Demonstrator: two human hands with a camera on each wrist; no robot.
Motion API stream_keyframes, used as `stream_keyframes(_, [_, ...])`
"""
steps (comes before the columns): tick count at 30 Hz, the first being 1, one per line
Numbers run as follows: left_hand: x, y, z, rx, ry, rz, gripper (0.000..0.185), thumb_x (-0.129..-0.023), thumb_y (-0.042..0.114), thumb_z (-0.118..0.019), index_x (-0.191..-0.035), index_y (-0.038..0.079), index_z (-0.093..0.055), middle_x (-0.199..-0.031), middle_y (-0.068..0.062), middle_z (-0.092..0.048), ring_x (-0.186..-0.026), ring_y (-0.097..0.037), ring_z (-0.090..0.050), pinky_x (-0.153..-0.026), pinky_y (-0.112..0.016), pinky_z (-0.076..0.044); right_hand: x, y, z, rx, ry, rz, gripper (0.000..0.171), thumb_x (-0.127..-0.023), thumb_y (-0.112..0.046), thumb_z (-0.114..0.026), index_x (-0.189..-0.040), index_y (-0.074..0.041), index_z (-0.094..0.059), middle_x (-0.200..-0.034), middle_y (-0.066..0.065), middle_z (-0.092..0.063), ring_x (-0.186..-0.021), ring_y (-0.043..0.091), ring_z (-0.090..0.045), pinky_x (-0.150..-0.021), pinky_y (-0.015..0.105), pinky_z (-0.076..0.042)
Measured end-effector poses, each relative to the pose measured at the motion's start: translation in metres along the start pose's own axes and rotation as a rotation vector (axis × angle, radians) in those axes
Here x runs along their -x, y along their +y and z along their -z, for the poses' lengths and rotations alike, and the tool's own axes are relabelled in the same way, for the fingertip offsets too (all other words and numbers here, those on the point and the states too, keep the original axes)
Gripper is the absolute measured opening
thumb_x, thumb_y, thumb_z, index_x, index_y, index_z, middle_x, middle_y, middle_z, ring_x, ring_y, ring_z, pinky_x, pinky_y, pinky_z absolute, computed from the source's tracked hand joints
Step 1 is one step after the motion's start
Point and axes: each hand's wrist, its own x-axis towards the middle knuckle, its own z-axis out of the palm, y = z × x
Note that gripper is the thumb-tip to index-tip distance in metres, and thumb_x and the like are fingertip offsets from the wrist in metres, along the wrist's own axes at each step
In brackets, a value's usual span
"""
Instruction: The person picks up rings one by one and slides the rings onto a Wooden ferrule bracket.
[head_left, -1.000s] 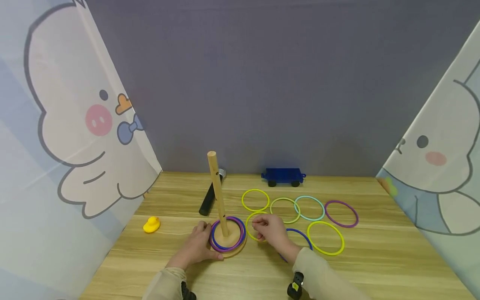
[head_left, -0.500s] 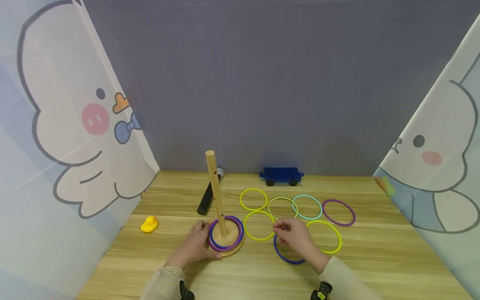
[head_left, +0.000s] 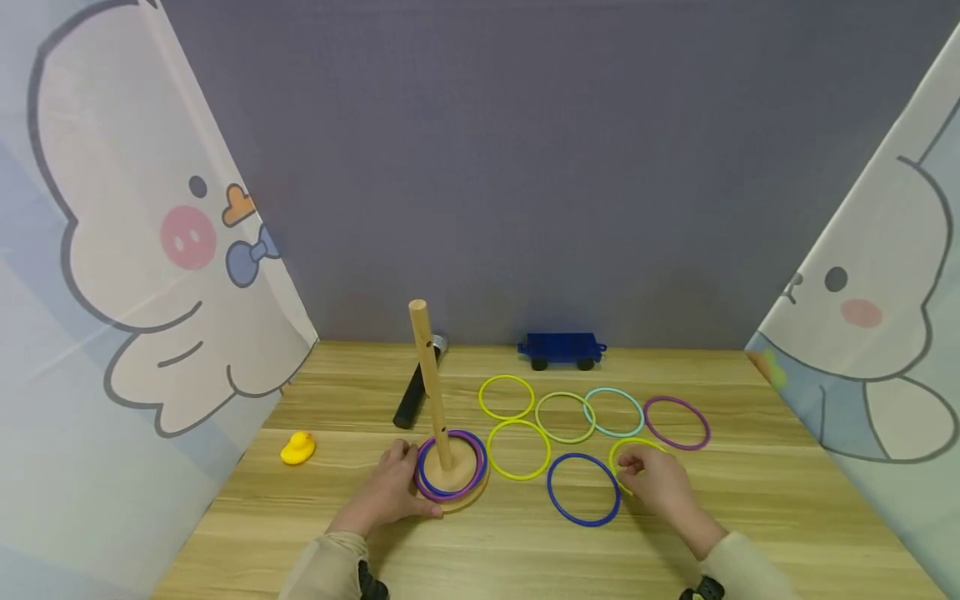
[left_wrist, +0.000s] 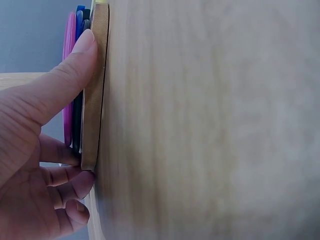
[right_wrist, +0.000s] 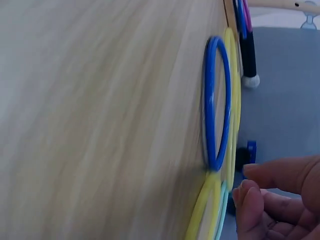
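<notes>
A wooden peg stand (head_left: 427, 367) rises from a round base (head_left: 474, 488) that carries a purple ring (head_left: 480, 450) and a blue one. My left hand (head_left: 408, 483) grips the base's rim (left_wrist: 95, 90), thumb on one side and fingers on the other (left_wrist: 87, 110). My right hand (head_left: 626, 468) hovers with curled fingers at the left edge of a yellow ring (head_left: 647, 442). In the right wrist view its fingertips (right_wrist: 245, 186) sit just off that yellow ring (right_wrist: 202, 215) with nothing between them. A blue ring (head_left: 583, 489) lies flat just left of it (right_wrist: 217, 100).
More rings lie on the table: two yellow (head_left: 517, 450) (head_left: 506, 397), a pale green (head_left: 565, 417), a teal (head_left: 615, 412) and a purple (head_left: 677, 422). A blue toy wagon (head_left: 561, 350), a black cylinder (head_left: 416, 392) and a yellow duck (head_left: 297, 448) lie further off. Printed curtains stand on both sides.
My right hand has slid rightward, from the yellow ring beside the stand, over the blue ring, to the right-hand yellow ring. The blue ring now lies uncovered. The left hand has stayed put.
</notes>
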Motion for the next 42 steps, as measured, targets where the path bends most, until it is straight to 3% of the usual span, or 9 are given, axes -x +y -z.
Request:
stream_keyframes(8, [-0.001, 0.0, 0.0, -0.009, -0.001, 0.003, 0.114, -0.058, 0.056, -0.088, -0.137, -0.013, -0.045, -0.124, -0.018, -0.044, -0.116, -0.039, -0.045, -0.098, -0.054, -0.042, 0.008, 0.021, 0.003, 0.052, -0.106, -0.048, 0.019, -0.069, -0.006, -0.08, -0.073, -0.011, -0.063, -0.068, -0.004, -0.055, -0.066, 0.014, -0.05, -0.062, 0.032, -0.042])
stream_keyframes(14, [-0.001, 0.0, 0.0, -0.004, -0.003, 0.0, 0.115, -0.058, 0.055, -0.089, -0.137, -0.014, -0.044, -0.123, -0.019, -0.044, -0.115, -0.039, -0.045, -0.097, -0.055, -0.042, 0.01, 0.025, 0.001, 0.088, -0.095, -0.023, 0.023, -0.071, -0.006, -0.079, -0.065, -0.014, -0.058, -0.063, -0.006, -0.052, -0.061, 0.014, -0.046, -0.058, 0.032, -0.04])
stream_keyframes(18, [0.0, 0.001, 0.0, 0.004, -0.012, 0.005, 0.115, -0.059, 0.055, -0.088, -0.138, -0.014, -0.042, -0.124, -0.019, -0.044, -0.115, -0.039, -0.045, -0.097, -0.055, -0.042, 0.011, 0.024, 0.004, 0.11, -0.032, 0.006, 0.02, -0.074, -0.004, -0.075, -0.066, -0.014, -0.059, -0.063, -0.006, -0.054, -0.061, 0.014, -0.048, -0.058, 0.034, -0.042])
stream_keyframes(23, [0.001, 0.002, 0.001, -0.001, 0.009, -0.013, 0.114, -0.058, 0.053, -0.089, -0.137, -0.016, -0.044, -0.122, -0.019, -0.044, -0.114, -0.039, -0.046, -0.097, -0.054, -0.042, 0.012, 0.018, 0.011, 0.151, 0.135, 0.084, 0.012, -0.078, -0.004, -0.073, -0.073, -0.011, -0.065, -0.07, -0.003, -0.064, -0.061, 0.015, -0.057, -0.058, 0.039, -0.047])
stream_keyframes(29, [0.002, 0.004, 0.003, -0.003, 0.027, -0.03, 0.112, -0.059, 0.05, -0.09, -0.135, -0.018, -0.044, -0.121, -0.021, -0.044, -0.113, -0.04, -0.046, -0.096, -0.054, -0.043, 0.01, 0.004, 0.022, 0.168, 0.363, 0.211, 0.007, -0.079, -0.001, -0.071, -0.078, -0.007, -0.068, -0.07, 0.002, -0.067, -0.054, 0.011, -0.053, -0.048, 0.031, -0.041])
stream_keyframes(32, [0.002, 0.004, 0.004, -0.008, 0.022, -0.023, 0.113, -0.059, 0.051, -0.09, -0.136, -0.017, -0.043, -0.122, -0.021, -0.044, -0.113, -0.04, -0.046, -0.097, -0.054, -0.043, 0.009, -0.003, 0.027, 0.172, 0.433, 0.257, 0.003, -0.081, -0.002, -0.071, -0.083, -0.004, -0.07, -0.071, 0.003, -0.067, -0.053, 0.011, -0.052, -0.046, 0.03, -0.04])
stream_keyframes(35, [0.002, 0.004, 0.003, -0.008, 0.02, -0.019, 0.113, -0.059, 0.052, -0.09, -0.136, -0.017, -0.043, -0.12, -0.02, -0.044, -0.112, -0.04, -0.046, -0.096, -0.054, -0.043, 0.008, -0.009, 0.032, 0.15, 0.447, 0.273, 0.005, -0.082, -0.002, -0.071, -0.087, -0.003, -0.071, -0.072, 0.002, -0.067, -0.056, 0.014, -0.057, -0.047, 0.03, -0.043])
stream_keyframes(42, [0.002, 0.003, 0.001, -0.014, 0.008, -0.006, 0.115, -0.059, 0.054, -0.089, -0.138, -0.015, -0.042, -0.123, -0.021, -0.043, -0.115, -0.041, -0.046, -0.097, -0.056, -0.042, 0.006, -0.023, 0.04, 0.053, 0.386, 0.231, 0.002, -0.088, -0.005, -0.07, -0.088, -0.005, -0.068, -0.074, -0.003, -0.066, -0.065, 0.014, -0.061, -0.055, 0.03, -0.046])
